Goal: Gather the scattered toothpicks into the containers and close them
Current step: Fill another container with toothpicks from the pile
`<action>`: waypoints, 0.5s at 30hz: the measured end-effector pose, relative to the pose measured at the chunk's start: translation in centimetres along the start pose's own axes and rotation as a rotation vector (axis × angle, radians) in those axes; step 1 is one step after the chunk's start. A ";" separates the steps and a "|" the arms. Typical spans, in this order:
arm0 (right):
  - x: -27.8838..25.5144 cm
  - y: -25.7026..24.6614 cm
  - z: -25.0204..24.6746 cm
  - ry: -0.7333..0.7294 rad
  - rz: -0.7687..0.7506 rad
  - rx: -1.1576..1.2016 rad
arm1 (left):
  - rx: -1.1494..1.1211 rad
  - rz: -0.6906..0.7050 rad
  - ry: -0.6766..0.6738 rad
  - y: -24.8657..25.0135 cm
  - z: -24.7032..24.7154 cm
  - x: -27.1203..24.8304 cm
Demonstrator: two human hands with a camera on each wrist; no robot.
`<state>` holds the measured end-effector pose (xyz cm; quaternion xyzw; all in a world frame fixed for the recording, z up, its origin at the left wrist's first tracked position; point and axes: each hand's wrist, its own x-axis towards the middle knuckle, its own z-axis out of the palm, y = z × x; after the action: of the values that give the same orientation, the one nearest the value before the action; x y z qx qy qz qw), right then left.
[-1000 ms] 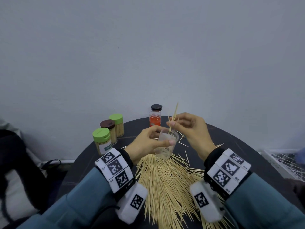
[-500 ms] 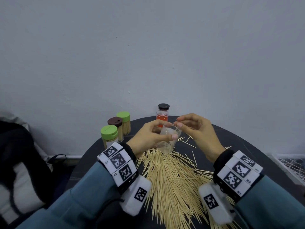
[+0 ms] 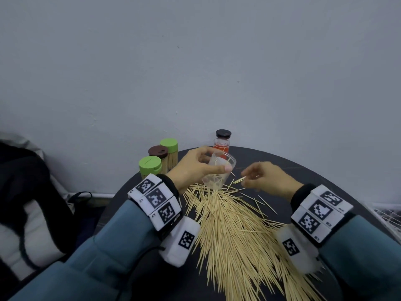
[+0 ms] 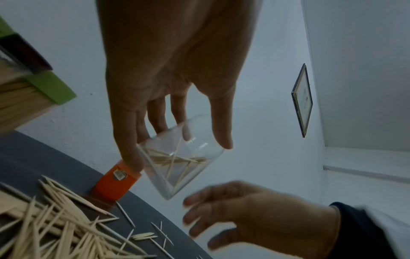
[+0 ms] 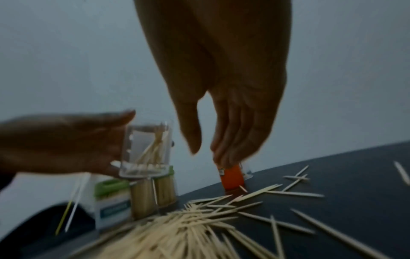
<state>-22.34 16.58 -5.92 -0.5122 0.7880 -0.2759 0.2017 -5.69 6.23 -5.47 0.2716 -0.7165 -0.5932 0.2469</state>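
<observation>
You wear teal-blue sleeves [image 3: 112, 242] with dark cuffs [image 3: 171, 187]. Each wrist carries a band of white blocks [image 3: 155, 198] printed with black square markers, and beneath it hangs a white rounded camera unit [image 3: 180, 242] bearing one marker; a black cable [image 3: 138, 259] trails from the left one.

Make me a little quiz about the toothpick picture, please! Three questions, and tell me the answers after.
1. True or false: the clear cup in the left hand has no toothpicks in it.
2. How many lidded jars near the wall have green lids: A) one, B) two, C) three?
3. Fill in: the big toothpick pile lies on a dark round ____.

Key
1. False: a few toothpicks lie inside the cup.
2. B: two green lids, one brown lid and one black lid.
3. table.
</observation>
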 end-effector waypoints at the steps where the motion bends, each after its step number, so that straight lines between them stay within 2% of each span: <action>1: 0.2 -0.1 0.2 -0.076 0.037 -0.142 | -0.004 -0.002 0.004 0.0 -0.1 0.1; 4: 0.3 -1.2 1.2 -0.254 0.102 -0.454 | -0.006 -0.008 -0.001 0.0 -0.1 0.1; 6: 0.1 -1.9 1.9 -0.348 0.143 -0.568 | -0.001 -0.009 -0.011 -0.1 -0.1 0.2; 15: -0.8 -3.2 3.3 -0.392 0.174 -0.671 | 0.000 -0.007 -0.043 0.1 0.2 0.1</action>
<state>-17.83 15.52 -6.41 -0.5241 0.8213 0.1180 0.1921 -5.88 6.36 -5.39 0.2615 -0.7206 -0.5997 0.2293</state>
